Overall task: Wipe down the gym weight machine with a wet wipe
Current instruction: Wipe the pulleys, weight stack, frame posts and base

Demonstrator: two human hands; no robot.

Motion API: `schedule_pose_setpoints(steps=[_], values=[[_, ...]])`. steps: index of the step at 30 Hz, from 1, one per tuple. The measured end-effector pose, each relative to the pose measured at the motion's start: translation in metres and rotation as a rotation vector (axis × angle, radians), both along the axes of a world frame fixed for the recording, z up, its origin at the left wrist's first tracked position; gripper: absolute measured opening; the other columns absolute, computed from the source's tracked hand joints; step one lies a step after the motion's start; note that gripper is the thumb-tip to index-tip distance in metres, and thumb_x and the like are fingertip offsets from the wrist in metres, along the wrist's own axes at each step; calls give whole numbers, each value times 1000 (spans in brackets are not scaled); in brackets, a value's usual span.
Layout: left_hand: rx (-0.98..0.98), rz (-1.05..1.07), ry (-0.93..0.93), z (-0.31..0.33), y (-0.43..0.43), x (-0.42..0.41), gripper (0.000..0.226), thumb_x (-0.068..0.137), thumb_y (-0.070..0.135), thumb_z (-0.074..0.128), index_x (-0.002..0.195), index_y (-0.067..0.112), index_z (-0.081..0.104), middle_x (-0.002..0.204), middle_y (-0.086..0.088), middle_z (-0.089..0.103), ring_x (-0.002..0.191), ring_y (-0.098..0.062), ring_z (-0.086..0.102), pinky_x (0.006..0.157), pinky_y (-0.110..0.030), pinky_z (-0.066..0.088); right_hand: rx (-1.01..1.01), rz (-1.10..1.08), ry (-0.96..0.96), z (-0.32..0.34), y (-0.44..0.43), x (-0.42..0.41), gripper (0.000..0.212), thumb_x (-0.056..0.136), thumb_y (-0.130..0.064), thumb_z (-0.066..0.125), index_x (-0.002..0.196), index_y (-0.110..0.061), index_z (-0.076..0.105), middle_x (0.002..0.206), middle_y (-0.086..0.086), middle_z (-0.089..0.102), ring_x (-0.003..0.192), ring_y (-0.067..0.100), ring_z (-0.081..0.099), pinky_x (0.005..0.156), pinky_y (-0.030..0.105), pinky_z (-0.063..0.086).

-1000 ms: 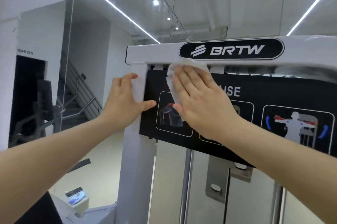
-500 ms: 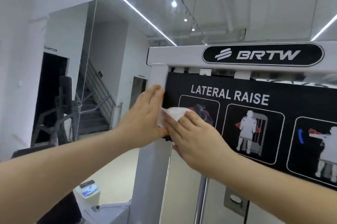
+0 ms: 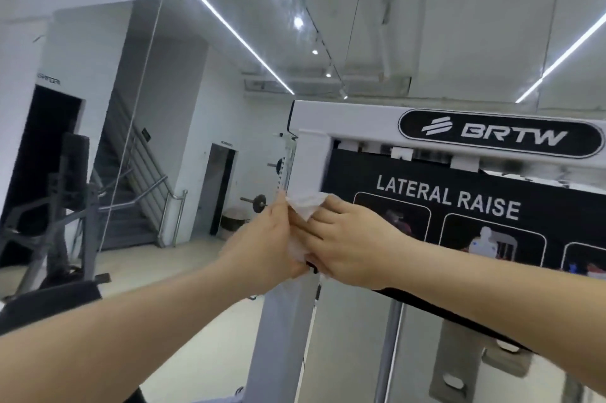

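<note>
Left hand [image 3: 262,250] and right hand [image 3: 352,247] both pinch the wet wipe [image 3: 305,206], at nine o'clock of the weight machine [image 3: 310,158]'s black placard [image 3: 557,215].

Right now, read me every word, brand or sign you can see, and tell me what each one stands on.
"BRTW": black oval badge on the white top bar of the weight machine.
"LATERAL RAISE": black instruction panel below that bar.
Lettering above the dark doorway at left: blurred, unreadable.
Sign above the far doorway: too small to read.
Plaque on the stair wall: too small to read.
</note>
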State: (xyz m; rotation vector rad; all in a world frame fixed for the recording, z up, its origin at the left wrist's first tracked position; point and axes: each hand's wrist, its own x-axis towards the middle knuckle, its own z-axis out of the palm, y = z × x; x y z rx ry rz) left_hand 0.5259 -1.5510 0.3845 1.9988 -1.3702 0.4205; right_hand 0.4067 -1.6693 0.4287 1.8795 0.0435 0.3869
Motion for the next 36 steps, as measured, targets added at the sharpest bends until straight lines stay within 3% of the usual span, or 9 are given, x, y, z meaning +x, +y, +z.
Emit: schedule_pose_setpoints(steps=[4, 7, 9, 12, 18, 22, 25, 31, 36], values=[[-123, 13, -79, -3, 1, -10, 123, 76, 54, 75, 153, 21, -16, 163, 5, 1, 147, -18, 20, 115, -35, 27, 82, -56, -447, 66, 0, 6, 72, 97, -50, 14, 153, -5, 19, 161, 14, 17, 145, 29, 29, 120, 48, 12], [-177, 7, -305, 7, 0, -16, 107, 79, 55, 71, 153, 19, 3, 160, 3, 8, 146, -16, 16, 115, -29, 27, 118, -21, -489, 58, 5, 13, 69, 98, -44, 16, 153, -3, 21, 161, 16, 18, 149, 29, 17, 122, 46, 8], [-189, -18, -521, 6, 1, -16, 83, 68, 54, 79, 132, 17, 41, 138, 1, 42, 128, -17, 44, 91, -22, 48, 119, 13, -340, 22, 2, 7, 63, 98, -38, 25, 149, -2, 33, 157, 18, 27, 143, 33, 29, 118, 47, 17], [-177, -19, -650, 2, 2, -6, 78, 40, 52, 91, 102, 19, 56, 106, 0, 60, 92, -17, 64, 52, -17, 52, 67, -16, -343, 42, 3, -11, 61, 100, -39, 27, 149, -4, 34, 157, 17, 29, 131, 35, 45, 113, 49, 21], [-118, 4, -1069, 6, -9, 0, 93, 66, 35, 85, 145, 13, 42, 147, -20, 43, 133, -36, 47, 95, -50, 52, 243, -63, -816, 94, -4, -29, 61, 103, -38, 11, 155, -5, 10, 163, 14, 7, 151, 26, 7, 121, 42, 0], [-121, 39, -1100, 9, -10, 2, 94, 68, 39, 82, 147, 9, 41, 148, -22, 43, 134, -39, 45, 95, -53, 51, 147, 1, -518, 71, 6, 19, 57, 102, -30, 14, 152, -6, 27, 160, 12, 22, 149, 27, 18, 120, 46, 13], [-102, 44, -1083, 6, -17, -5, 107, 61, 56, 82, 146, 6, 40, 148, -27, 39, 133, -44, 44, 94, -57, 50, 168, -12, -656, 68, -3, -18, 57, 101, -31, 18, 150, -6, 32, 158, 12, 29, 148, 25, 23, 116, 46, 24], [-99, 44, -993, 2, -32, -16, 112, 62, 63, 80, 147, 7, 35, 143, -38, 38, 125, -56, 46, 93, -61, 45, 296, -76, -984, 58, -10, -80, 56, 103, -24, 24, 154, -3, 15, 161, 18, 15, 150, 32, 11, 121, 48, 8], [-154, 91, -998, 4, -34, -24, 112, 64, 66, 75, 145, 3, 31, 142, -38, 39, 124, -57, 46, 90, -66, 48, 195, 27, -672, 52, -3, -18, 53, 98, -22, 36, 148, -5, 36, 157, 14, 32, 147, 26, 26, 114, 48, 30]])
